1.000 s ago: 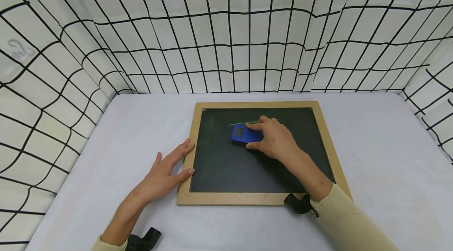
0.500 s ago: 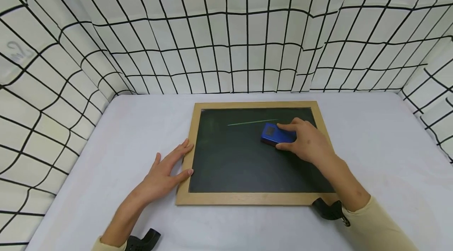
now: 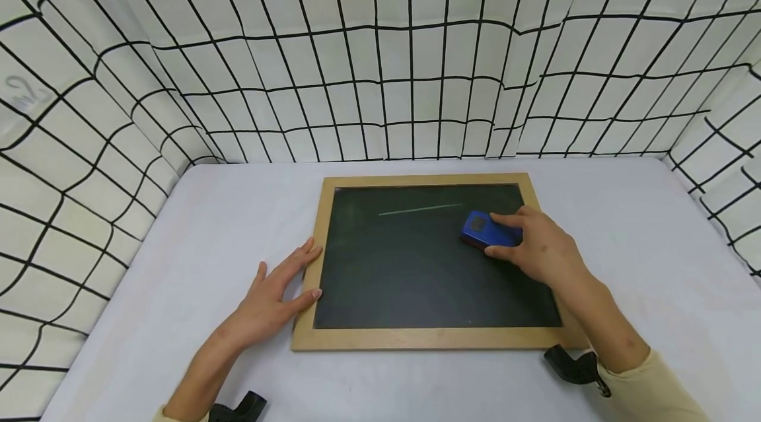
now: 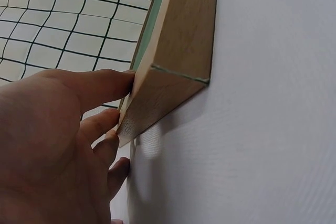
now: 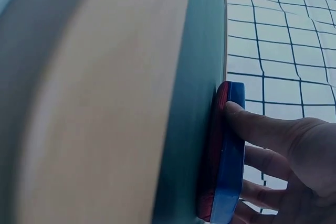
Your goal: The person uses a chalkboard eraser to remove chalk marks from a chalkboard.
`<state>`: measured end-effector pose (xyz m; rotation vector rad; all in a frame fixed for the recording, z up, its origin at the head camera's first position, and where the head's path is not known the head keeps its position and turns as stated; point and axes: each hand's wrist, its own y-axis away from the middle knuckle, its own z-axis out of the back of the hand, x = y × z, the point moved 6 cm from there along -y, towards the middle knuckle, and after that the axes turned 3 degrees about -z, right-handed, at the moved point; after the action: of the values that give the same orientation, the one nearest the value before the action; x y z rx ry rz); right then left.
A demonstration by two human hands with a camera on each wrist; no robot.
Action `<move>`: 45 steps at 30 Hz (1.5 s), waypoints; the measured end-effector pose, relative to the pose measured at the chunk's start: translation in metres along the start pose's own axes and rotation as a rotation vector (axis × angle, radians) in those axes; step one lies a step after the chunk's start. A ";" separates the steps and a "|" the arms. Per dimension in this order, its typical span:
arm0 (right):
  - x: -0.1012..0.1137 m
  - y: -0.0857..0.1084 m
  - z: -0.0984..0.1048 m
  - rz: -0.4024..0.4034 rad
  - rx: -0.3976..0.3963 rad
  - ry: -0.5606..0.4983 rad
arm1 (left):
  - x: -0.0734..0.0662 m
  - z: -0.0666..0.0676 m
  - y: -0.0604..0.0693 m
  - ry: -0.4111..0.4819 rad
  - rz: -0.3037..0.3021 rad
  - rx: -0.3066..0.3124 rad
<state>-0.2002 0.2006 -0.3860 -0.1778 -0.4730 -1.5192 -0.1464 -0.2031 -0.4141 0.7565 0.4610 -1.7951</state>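
The right hand holds a blue eraser, with the thumb on one side and a finger on the other, so that grip is narrow and full. The eraser is over the upper right part of the green chalkboard, near the right side of the wooden frame. Its red pad faces the board, but I can't tell if all of it sits flat. The left hand is spread wide and grips nothing tight; its thumb and a finger just touch the left side of the frame. A thin chalk line is up and to the left of the eraser, apart from it. The board might slide on the white table if the right hand pushes hard, because the left hand's touch looks light. The eraser might bump the frame if it goes too far right. If it tips, only one edge would rub and some chalk could stay. The black wrist camera is close to the frame's bottom right corner, so it could knock it
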 end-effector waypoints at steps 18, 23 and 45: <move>-0.010 0.000 0.000 0.007 -0.029 -0.011 | 0.001 0.001 0.002 0.001 0.016 0.003; -0.010 0.000 0.000 0.009 -0.025 -0.018 | 0.001 0.001 0.001 0.001 0.018 0.003; -0.003 -0.025 0.010 0.010 -0.033 -0.052 | 0.002 0.000 -0.001 0.011 0.002 -0.007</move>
<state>-0.2261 0.2062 -0.3827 -0.2457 -0.4880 -1.5165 -0.1474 -0.2041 -0.4157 0.7623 0.4739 -1.7874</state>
